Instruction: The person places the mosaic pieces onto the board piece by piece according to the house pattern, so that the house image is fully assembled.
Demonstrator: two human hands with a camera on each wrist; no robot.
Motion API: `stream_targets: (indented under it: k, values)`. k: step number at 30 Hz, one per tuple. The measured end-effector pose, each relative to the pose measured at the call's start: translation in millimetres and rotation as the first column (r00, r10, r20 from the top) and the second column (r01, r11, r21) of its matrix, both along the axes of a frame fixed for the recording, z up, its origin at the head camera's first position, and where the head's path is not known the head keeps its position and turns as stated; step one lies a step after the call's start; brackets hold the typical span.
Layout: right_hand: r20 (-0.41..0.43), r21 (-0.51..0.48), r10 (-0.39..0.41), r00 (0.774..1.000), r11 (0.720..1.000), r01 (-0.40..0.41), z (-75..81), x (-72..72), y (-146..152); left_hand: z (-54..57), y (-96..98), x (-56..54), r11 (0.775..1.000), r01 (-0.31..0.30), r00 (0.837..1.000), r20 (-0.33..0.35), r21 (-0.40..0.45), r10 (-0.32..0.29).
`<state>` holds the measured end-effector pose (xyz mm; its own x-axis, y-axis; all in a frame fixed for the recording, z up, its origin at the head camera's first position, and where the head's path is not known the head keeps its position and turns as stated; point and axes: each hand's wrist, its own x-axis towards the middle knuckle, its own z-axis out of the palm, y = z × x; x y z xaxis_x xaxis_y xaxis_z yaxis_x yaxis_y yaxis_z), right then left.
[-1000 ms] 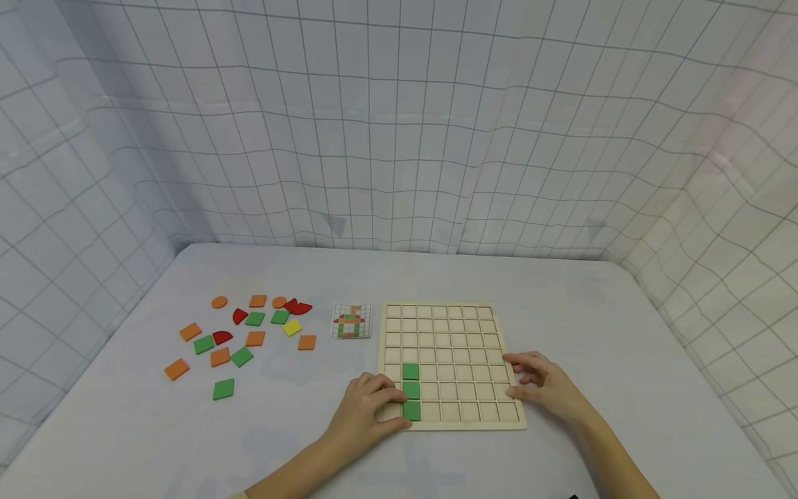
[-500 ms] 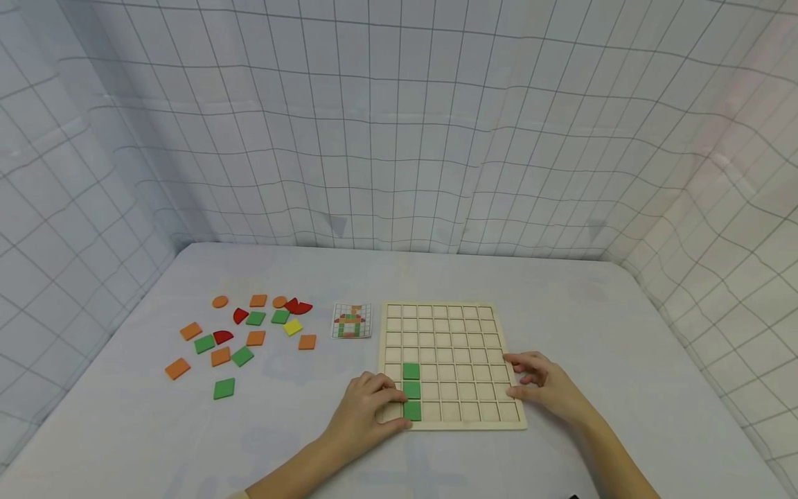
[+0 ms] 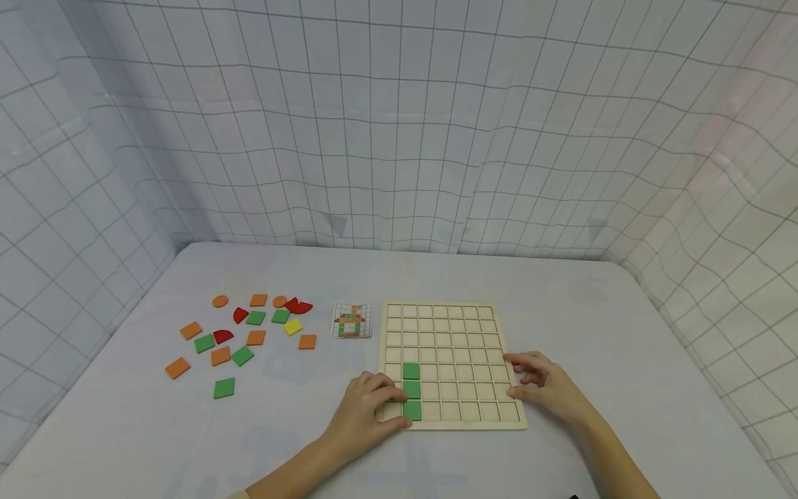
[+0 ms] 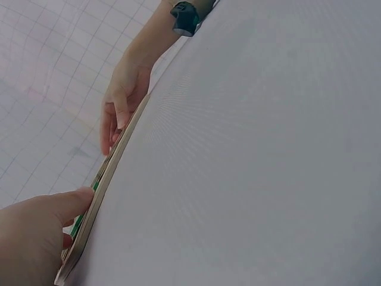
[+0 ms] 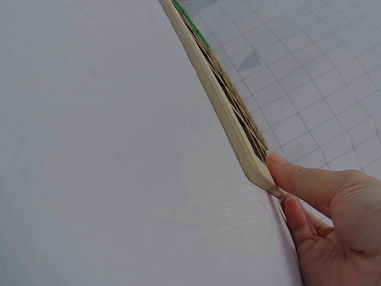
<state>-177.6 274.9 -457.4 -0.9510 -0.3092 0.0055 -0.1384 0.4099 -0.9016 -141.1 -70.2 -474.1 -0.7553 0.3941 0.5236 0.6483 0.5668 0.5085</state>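
Note:
A pale wooden grid board (image 3: 461, 374) lies on the table with three square green tiles in a column near its left side. The thumb and index finger of my left hand (image 3: 361, 409) rest at the lowest green tile (image 3: 413, 411), thumb at the bottom rim, finger near the tile's upper left. Its other fingers are loosely bent over the board's left edge. On the opposite side, my right hand (image 3: 548, 389) touches the right edge with thumb and fingertips, fingers relaxed. The right wrist view shows the right thumb (image 5: 309, 182) at the board's corner.
Loose pieces lie at the left: several orange squares (image 3: 255, 337), green squares (image 3: 242, 355), red wedges (image 3: 222, 336), two orange discs (image 3: 219, 301) and a yellow square (image 3: 293, 327). A small pattern card (image 3: 352, 321) lies left of the board. A gridded white curtain (image 3: 399, 138) surrounds the table.

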Motion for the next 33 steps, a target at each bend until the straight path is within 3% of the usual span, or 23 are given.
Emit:
stream_targets:
  k: [4,8,15,20,25,33]
  values:
    - [-0.01,0.001,0.002,1.0,1.0,-0.002,-0.9,-0.4,0,3.1,-2.4,-2.7,0.999,-0.01,1.0,0.024,0.033,0.009]
    - [-0.021,0.001,0.006,1.0,1.0,-0.006,-2.0,-0.8,1,13.2,-12.3,-10.3,0.996,-0.07,0.997,0.031,0.056,0.068]
    - [-0.041,0.008,0.013,0.999,1.0,-0.013,-2.4,-0.8,2,30.0,-55.8,-34.6,0.974,-0.215,0.975,0.08,0.075,0.209]
    - [-0.034,0.007,0.009,0.999,1.0,-0.009,-1.3,-0.3,1,28.6,-91.9,-51.5,0.956,-0.287,0.957,0.063,0.054,0.284]
    - [-0.029,0.005,0.008,1.0,1.0,-0.008,-1.2,-0.6,2,22.7,-118.8,-61.3,0.944,-0.329,0.942,0.073,-0.006,0.329]
    - [-0.044,0.009,0.014,0.999,1.0,-0.014,-1.8,-0.6,1,11.4,-138.2,-68.1,0.948,-0.312,0.946,0.071,-0.063,0.316]
